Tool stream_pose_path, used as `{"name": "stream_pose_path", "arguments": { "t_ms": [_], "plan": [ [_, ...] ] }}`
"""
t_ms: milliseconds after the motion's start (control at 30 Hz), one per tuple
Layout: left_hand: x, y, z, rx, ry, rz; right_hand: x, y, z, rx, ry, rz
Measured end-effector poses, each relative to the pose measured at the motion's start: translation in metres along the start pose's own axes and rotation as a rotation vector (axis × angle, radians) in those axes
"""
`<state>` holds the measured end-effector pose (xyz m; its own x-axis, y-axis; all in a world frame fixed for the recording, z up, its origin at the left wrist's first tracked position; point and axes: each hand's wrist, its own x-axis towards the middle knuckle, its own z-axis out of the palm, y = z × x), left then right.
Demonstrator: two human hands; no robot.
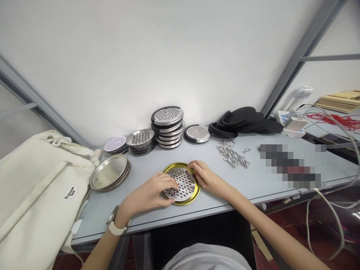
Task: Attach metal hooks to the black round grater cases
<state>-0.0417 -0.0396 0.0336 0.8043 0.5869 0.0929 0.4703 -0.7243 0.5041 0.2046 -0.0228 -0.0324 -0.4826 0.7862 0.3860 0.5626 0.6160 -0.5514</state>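
A round silver grater disc [185, 183] with rows of raised holes lies tilted inside a gold-coloured round metal lid [197, 191] near the table's front edge. My left hand [153, 189] grips the disc's left side, thumb at its lower edge and fingers over its top. On the upper right, my right hand [206, 178] has its fingers closed on the lid's rim; its fingertips are partly hidden. Behind the hands stand a stack of grater discs [140, 138] and a taller stack of graters with black edging [168, 116].
Several plain metal lids [109, 172] are stacked at left beside a cream cloth bag [42, 187]. Small metal clips [232, 155] lie in a pile at right. Black round covers [243, 118] and one black-edged grater [198, 133] sit along the wall. A white cable [339, 225] hangs off the right.
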Motion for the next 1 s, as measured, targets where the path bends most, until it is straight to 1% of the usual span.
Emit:
{"name": "stream_pose_path", "arguments": {
  "t_ms": [200,400,633,700,800,1000],
  "plan": [
    [0.008,0.002,0.002,0.074,-0.004,0.005,-0.001,0.000,0.001,0.001,-0.012,0.008],
    [0.008,-0.004,0.004,0.074,-0.011,0.016,-0.001,0.000,0.001,-0.010,-0.028,0.009],
    [0.003,-0.009,0.010,0.048,0.096,-0.144,-0.001,0.002,0.001,-0.019,-0.027,0.003],
    [0.003,-0.013,0.012,0.033,0.112,-0.160,-0.001,-0.001,-0.001,-0.035,-0.018,0.010],
    [0.003,-0.018,0.014,0.017,0.095,-0.166,-0.004,-0.011,-0.003,-0.066,-0.009,0.023],
    [0.001,-0.023,0.017,0.034,0.069,-0.191,-0.006,-0.031,0.000,-0.094,-0.147,-0.017]
  ]
}}
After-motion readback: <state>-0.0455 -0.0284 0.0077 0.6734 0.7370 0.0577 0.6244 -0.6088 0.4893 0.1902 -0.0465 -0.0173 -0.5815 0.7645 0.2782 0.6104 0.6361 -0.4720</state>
